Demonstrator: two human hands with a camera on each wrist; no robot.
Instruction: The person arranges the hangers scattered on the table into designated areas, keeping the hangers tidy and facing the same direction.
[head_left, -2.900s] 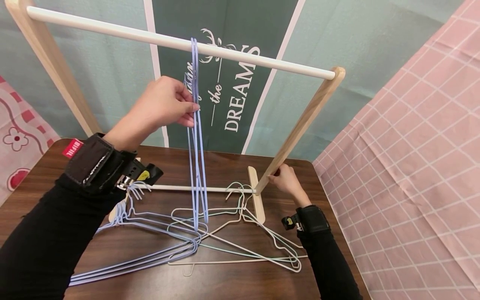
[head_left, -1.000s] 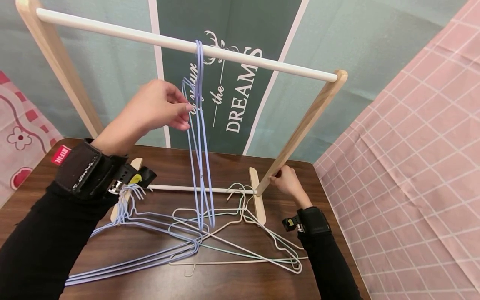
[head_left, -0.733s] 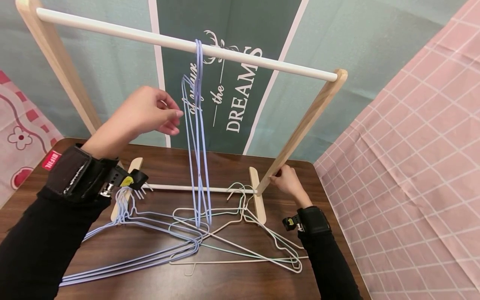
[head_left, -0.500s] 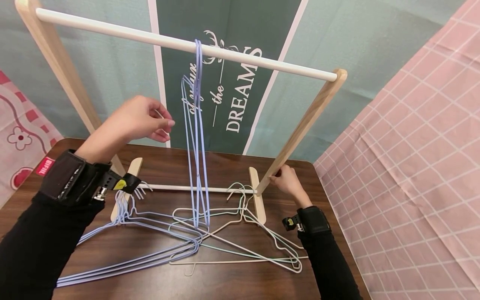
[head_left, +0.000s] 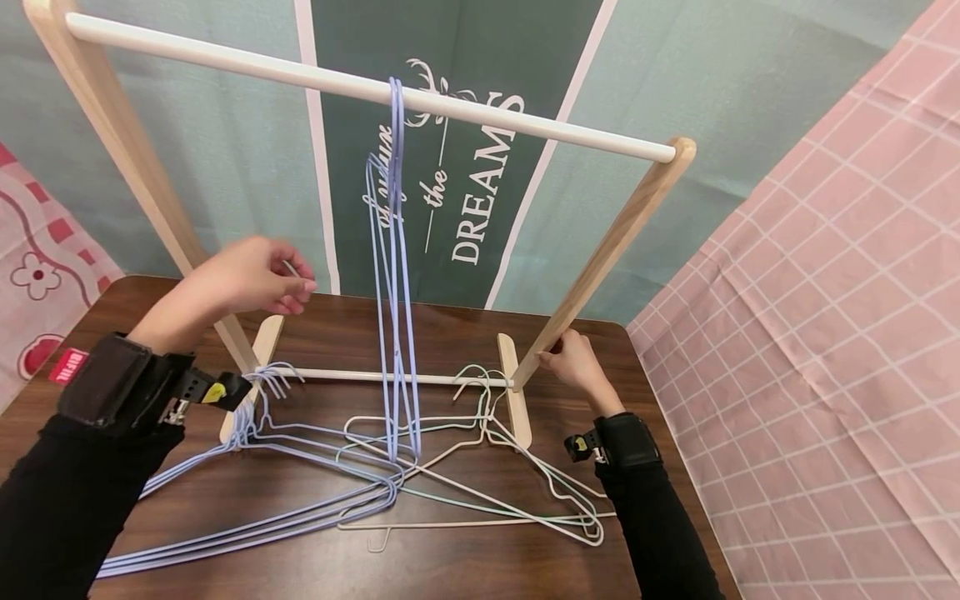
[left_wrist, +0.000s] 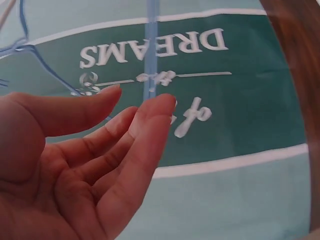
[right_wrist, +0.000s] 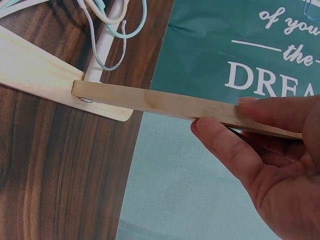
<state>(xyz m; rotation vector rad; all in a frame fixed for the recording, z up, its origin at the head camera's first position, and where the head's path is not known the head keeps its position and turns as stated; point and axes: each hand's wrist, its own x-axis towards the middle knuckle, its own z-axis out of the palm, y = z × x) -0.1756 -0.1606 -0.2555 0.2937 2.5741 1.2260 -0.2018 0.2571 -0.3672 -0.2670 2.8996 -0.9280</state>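
Observation:
Two blue clothes hangers (head_left: pixel 395 250) hang close together from the top rail (head_left: pixel 322 80) of a wooden clothes rack. My left hand (head_left: pixel 258 279) is in the air to the left of them, fingers loosely bent with nothing between them; the left wrist view shows the bare palm (left_wrist: pixel 75 185). My right hand (head_left: pixel 573 360) grips the rack's right post (head_left: pixel 600 258) low down, thumb on one side and fingers on the other, as the right wrist view shows. Below my left hand, several blue hangers (head_left: pixel 315 450) lie with their hooks by the lower bar (head_left: pixel 337 375).
White and pale green hangers (head_left: pixel 480 492) lie crossed on the dark wooden table (head_left: pixel 285 575) at the right. The rack's feet (head_left: pixel 516 400) stand on the table. Behind hangs a green cloth with lettering (head_left: pixel 472 200), and a pink checked cloth (head_left: pixel 825 317) borders the right side.
My left hand has let go of the hanging blue hangers and moved left and down. The hangers stay on the top rail. My right hand keeps its place on the post.

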